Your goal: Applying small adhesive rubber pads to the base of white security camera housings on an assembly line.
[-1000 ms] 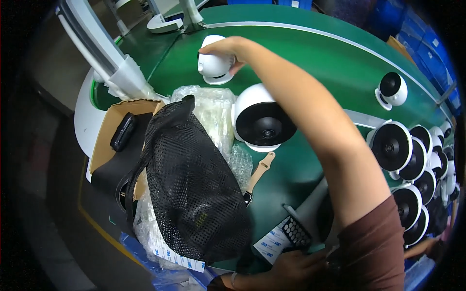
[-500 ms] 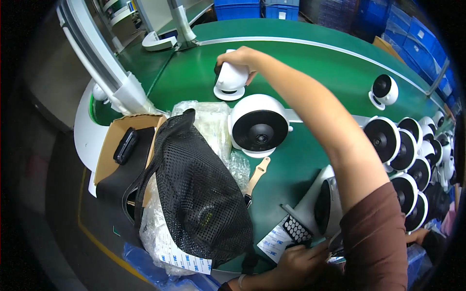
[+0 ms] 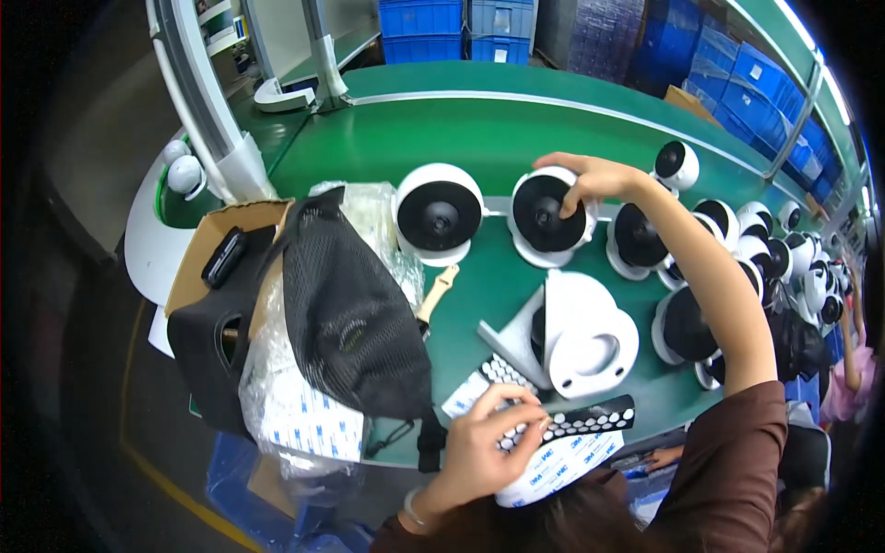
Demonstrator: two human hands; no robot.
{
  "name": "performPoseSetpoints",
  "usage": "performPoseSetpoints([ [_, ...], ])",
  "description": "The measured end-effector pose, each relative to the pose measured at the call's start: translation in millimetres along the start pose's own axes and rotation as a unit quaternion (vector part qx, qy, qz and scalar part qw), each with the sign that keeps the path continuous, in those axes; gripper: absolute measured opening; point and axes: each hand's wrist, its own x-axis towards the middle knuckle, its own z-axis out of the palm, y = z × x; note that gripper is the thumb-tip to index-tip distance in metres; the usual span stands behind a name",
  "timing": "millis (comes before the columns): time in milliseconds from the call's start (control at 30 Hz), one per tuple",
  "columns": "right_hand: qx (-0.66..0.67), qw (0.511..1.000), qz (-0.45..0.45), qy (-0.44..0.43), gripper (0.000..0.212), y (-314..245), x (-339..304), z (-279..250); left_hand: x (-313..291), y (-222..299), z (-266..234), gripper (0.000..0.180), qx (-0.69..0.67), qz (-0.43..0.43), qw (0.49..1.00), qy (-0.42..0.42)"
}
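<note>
My right hand (image 3: 599, 180) is closed over the top of a white round camera (image 3: 550, 214), its thumb against the black front. That camera stands upright beside another white camera (image 3: 440, 217). Near the front edge, my left hand (image 3: 493, 442) pinches a black sheet of pale round stickers (image 3: 590, 419) with a printed white backing (image 3: 562, 467). Whether a single sticker is between those fingertips is too small to tell. Just beyond the sheet, a white camera (image 3: 595, 332) lies tipped in a grey angled holder (image 3: 516, 336), its round base facing up.
Many more white cameras (image 3: 638, 238) crowd the bench to the right. On the left are a black mesh bag (image 3: 355, 304), a cardboard box (image 3: 198, 244) and bubble wrap. A watch with a beige strap (image 3: 440, 290) lies beside them. Behind runs a green conveyor (image 3: 369, 138).
My right hand has come back from the conveyor's far side and rests on a camera nearer me. My left hand has risen into fuller view with the sticker sheet. The view has shifted right.
</note>
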Motion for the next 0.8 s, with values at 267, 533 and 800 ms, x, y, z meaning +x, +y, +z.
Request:
performPoseSetpoints([
  [267, 0.009, 0.966, -0.192, 0.175, 0.026, -67, -181, 44, 5, 18, 5, 0.009, 0.020, 0.019, 0.999, -0.026],
  [533, 0.044, 0.948, -0.167, 0.267, 0.006, -19, -249, 137, 5, 33, 21, 0.017, 0.202, 0.098, 0.972, -0.069],
  [800, 0.171, 0.942, -0.195, 0.215, 0.023, 4, -247, 145, 4, 28, 38, 0.019, 0.160, 0.070, 0.983, -0.062],
])
